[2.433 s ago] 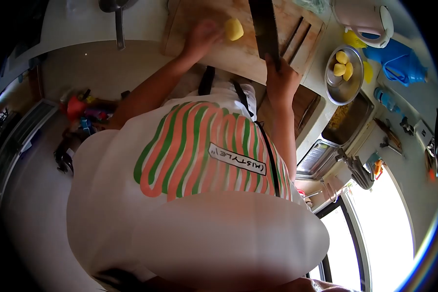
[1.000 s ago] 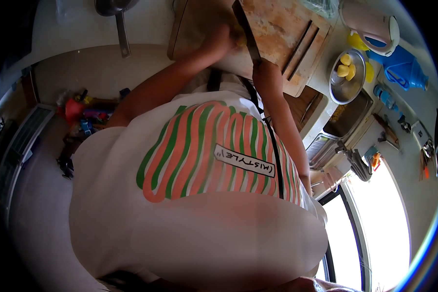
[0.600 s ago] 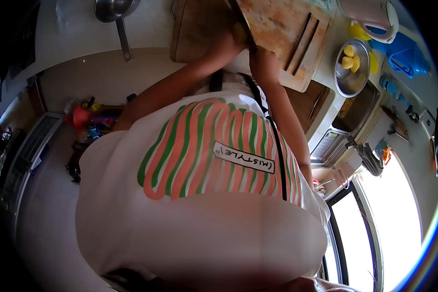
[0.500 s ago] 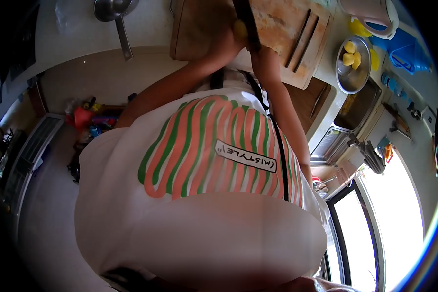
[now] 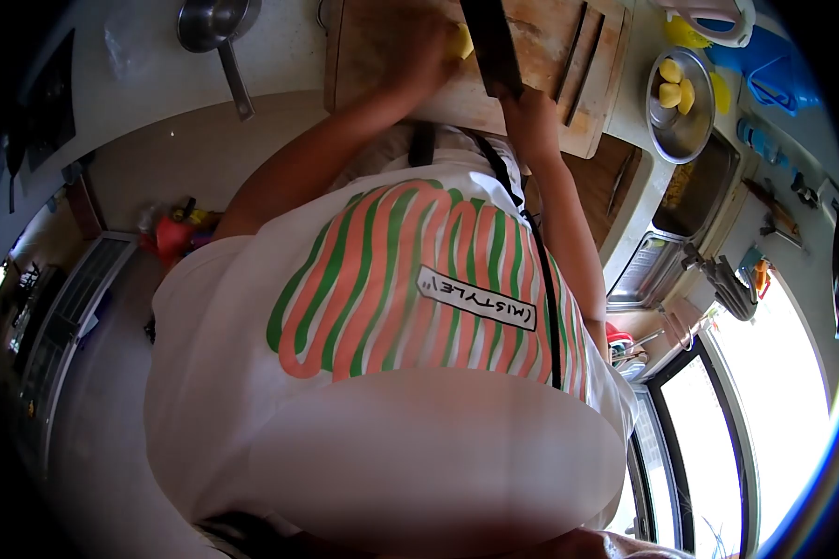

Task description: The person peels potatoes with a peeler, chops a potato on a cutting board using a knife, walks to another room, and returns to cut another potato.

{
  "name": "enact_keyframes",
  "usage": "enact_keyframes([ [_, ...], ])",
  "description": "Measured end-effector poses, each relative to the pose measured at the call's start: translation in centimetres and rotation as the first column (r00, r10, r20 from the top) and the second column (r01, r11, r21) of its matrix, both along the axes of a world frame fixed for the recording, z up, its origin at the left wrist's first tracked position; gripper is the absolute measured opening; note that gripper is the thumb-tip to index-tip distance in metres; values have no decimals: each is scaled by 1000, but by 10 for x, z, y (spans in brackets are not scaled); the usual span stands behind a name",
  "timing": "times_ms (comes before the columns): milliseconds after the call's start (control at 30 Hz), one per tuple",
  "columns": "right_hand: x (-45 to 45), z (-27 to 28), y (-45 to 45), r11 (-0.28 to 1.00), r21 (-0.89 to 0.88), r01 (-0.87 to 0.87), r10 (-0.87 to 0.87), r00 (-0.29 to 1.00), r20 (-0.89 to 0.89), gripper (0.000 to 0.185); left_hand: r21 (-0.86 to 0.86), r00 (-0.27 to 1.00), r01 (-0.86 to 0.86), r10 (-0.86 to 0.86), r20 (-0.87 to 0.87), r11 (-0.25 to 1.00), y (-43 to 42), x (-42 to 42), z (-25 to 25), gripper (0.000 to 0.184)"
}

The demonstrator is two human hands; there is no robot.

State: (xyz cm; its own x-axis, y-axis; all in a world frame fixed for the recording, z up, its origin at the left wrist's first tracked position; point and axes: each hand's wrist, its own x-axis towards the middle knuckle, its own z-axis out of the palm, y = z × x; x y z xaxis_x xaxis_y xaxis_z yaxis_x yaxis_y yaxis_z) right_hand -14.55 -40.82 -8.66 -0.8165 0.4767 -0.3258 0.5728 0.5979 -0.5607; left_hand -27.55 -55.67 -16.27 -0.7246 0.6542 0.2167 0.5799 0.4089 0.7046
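My left hand (image 5: 427, 54) is blurred and closed around a yellow peeled potato (image 5: 463, 41) at the top of the view, over the wooden cutting board (image 5: 373, 70). Only the right side of the potato shows past the fingers. My right hand (image 5: 531, 121) grips the handle of a kitchen knife (image 5: 491, 45). Its wide dark blade points away from me, just right of the potato, with a small gap between them. Two dark slender sticks (image 5: 584, 61) lie on the board's right part.
Right of the board stands a metal bowl (image 5: 665, 140) with yellow potato pieces (image 5: 686, 96), beside a sink (image 5: 685, 200). A pale handled jug (image 5: 732, 28) and a blue plastic item (image 5: 783, 82) sit behind it. A metal pan (image 5: 216, 26) lies on the left counter.
The knife and my right hand have shifted right, away from the potato. My left hand has moved slightly left, showing more of the potato's side. The whole view has shifted a little.
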Motion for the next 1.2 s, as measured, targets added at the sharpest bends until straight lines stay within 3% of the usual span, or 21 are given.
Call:
enact_keyframes([
  [100,5,0,6,986,133,-102,83,986,144,29,47,988,111,-105,-109,993,3,-1,-2,38],
  [233,8,12,15,927,320,-195,159,978,134,20,88,964,229,-213,-158,969,-6,-10,-6,29],
  [333,13,12,26,845,449,-292,259,956,135,14,324,988,-48,91,-121,945,-12,-31,31,18],
  [367,12,11,28,820,471,-324,281,946,162,14,326,967,-45,123,-222,944,-10,-39,56,14],
  [433,8,8,32,765,511,-392,328,920,215,16,218,934,161,-78,-348,963,3,-61,78,23],
  [533,-1,2,32,712,536,-454,407,889,211,20,-157,892,444,-452,-15,882,30,-82,84,33],
  [667,-7,-10,29,702,537,-468,438,878,193,19,-306,770,634,-617,163,710,59,-98,42,43],
  [767,-3,-8,25,719,526,-453,415,888,197,16,-378,686,710,-704,182,594,68,-103,34,45],
  [867,2,3,16,730,491,-476,412,879,240,12,-350,752,589,-652,-94,729,65,-102,-18,44],
  [967,21,17,19,773,455,-442,388,897,211,12,-307,759,624,-651,19,719,58,-113,-6,45],
  [1033,41,23,26,805,452,-385,310,922,233,9,-210,829,537,-557,-46,817,47,-114,-18,42],
  [1100,60,38,32,852,422,-310,171,926,335,24,-193,871,477,-491,-30,857,38,-118,-15,41],
  [1167,78,45,35,898,421,-126,96,991,90,15,-124,908,409,-417,-41,904,30,-105,-3,40],
  [1200,82,42,36,934,356,-19,-13,996,86,19,-91,924,381,-382,-2,920,27,-95,-13,41],
])
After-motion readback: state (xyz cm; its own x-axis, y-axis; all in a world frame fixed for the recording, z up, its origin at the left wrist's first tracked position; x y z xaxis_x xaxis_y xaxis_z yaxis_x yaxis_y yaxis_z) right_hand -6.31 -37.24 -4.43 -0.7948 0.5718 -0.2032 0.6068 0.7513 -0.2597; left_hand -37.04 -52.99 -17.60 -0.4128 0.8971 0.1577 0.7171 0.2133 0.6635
